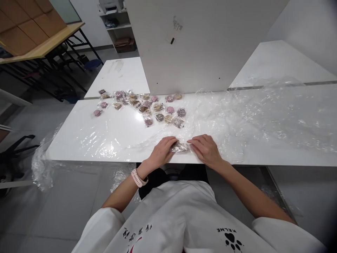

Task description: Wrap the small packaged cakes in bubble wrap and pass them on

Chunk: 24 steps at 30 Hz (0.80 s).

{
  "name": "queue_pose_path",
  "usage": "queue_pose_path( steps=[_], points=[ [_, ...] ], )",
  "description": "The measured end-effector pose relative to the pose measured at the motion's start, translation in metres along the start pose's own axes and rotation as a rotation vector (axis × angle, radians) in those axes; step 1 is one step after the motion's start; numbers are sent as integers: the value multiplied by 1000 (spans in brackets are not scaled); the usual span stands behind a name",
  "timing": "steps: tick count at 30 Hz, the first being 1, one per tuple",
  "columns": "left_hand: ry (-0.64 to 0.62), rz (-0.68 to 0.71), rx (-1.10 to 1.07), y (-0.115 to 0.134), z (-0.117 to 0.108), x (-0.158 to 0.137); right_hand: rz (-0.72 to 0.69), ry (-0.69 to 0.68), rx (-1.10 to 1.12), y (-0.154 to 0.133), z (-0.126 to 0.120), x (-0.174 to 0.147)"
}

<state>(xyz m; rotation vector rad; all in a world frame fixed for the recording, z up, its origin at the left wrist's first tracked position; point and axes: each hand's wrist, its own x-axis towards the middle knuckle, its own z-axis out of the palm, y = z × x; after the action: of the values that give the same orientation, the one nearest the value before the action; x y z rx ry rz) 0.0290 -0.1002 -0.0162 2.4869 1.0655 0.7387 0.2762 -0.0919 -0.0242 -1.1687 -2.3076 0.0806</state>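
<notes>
A small dark item in a clear, shiny wrapper (179,147) lies near the front edge of the white table, between my two hands. My left hand (162,151) is closed on its left end, thumb and fingers bent together. At the right end, the fingertips of my right hand (206,150) are drawn together on the wrapper's edge; the exact grip is too small to see. Beyond my hands, several individually wrapped round pieces, such as a pink one (148,121) and a dark one (159,117), lie scattered.
Clear plastic film (223,119) covers much of the white table (71,140) and hangs crumpled over its left end. A tall white panel (200,42) rises behind the table. Further back left stand a wooden-topped table (52,44) and a blue stool (92,64).
</notes>
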Motion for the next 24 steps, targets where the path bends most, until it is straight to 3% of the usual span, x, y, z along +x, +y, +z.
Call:
queue_pose_path(
  steps=[2, 5, 11, 13, 16, 18, 20, 22, 24],
  points=[
    [22, -65, -41, -9, -5, 2, -51, -72, 81, -5, -1, -5],
    [-73, -174, -13, -8, -17, 8, -23, -125, 159, -9, -6, -11],
    [-305, -460, -83, 19, -25, 11, 346, -273, 318, -13, -23, -27],
    [-313, -522, -52, 21, -20, 11, 413, -217, 223, -15, -25, -32],
    [-326, -563, 35, 22, -15, 12, 236, -6, -20, -20, -24, -35],
    [-328, -556, 75, 24, -13, 11, 12, 14, -81, -24, -20, -37],
    [-230, -520, 140, 29, -13, 7, -140, -16, -64, -29, -16, -39],
    [-101, -372, 193, 35, -12, 1, -161, -18, -13, -31, -12, -39],
    [-65, -159, 181, 37, -12, -6, -107, 2, 61, -30, -10, -36]
  ],
)
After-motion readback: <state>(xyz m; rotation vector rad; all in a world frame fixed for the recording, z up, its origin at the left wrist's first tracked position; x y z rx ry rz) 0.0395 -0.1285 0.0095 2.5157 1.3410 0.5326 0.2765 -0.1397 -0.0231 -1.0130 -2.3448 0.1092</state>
